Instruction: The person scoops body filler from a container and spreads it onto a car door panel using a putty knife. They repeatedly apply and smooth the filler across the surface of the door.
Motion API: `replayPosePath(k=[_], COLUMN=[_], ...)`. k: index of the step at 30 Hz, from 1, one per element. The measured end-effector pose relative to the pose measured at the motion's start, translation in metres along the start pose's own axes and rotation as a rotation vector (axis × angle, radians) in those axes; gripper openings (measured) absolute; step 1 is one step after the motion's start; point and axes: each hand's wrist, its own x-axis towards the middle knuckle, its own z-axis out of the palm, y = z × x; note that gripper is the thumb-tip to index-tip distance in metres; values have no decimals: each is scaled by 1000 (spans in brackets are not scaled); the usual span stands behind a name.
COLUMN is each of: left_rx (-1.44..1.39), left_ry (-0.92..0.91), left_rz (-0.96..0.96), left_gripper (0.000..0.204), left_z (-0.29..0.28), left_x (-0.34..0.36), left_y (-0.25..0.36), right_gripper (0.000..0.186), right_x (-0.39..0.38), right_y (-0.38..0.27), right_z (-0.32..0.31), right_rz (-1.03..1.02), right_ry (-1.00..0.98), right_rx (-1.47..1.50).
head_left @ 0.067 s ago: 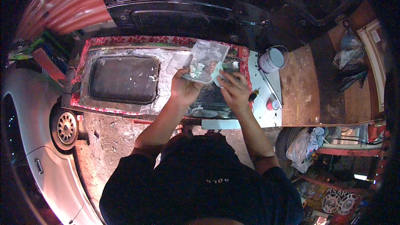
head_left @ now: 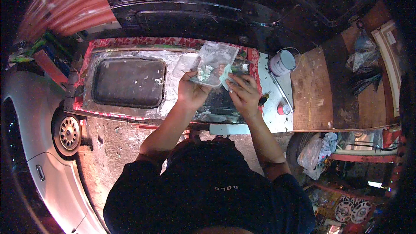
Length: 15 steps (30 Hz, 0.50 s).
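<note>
My left hand (head_left: 190, 90) holds up a clear plastic bag (head_left: 213, 63) with pale crumbly bits in its lower part. My right hand (head_left: 243, 94) grips a small pale green piece (head_left: 225, 78) right beside the bag's lower right corner. Both hands hover over a dark metal car panel (head_left: 130, 82) with a rounded window opening, its edges smeared with light grey filler. The panel lies on a red patterned cloth (head_left: 143, 42).
A white paint can (head_left: 282, 62) stands on a white board (head_left: 277, 117), with a metal rod (head_left: 281, 92), a small red-lidded tin (head_left: 284, 109) and a screwdriver (head_left: 263, 99). Wooden bench top (head_left: 312, 95) to the right. A silver car (head_left: 39, 138) with a wheel (head_left: 68, 133) at left.
</note>
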Motion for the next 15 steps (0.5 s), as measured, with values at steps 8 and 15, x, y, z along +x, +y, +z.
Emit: replayPosePath(k=[8,15], left_rx=[-10,313], left_ry=[93,73], left_rz=[44,68], left_gripper=[46,58], left_z=[6,15], left_x=[9,6], left_y=[1,0], right_gripper=[40,32], right_x=[-5,14], right_y=[4,12], right_z=[-2,-26], right_rz=[6,560], right_ry=[-9,168], right_rx=[31,321])
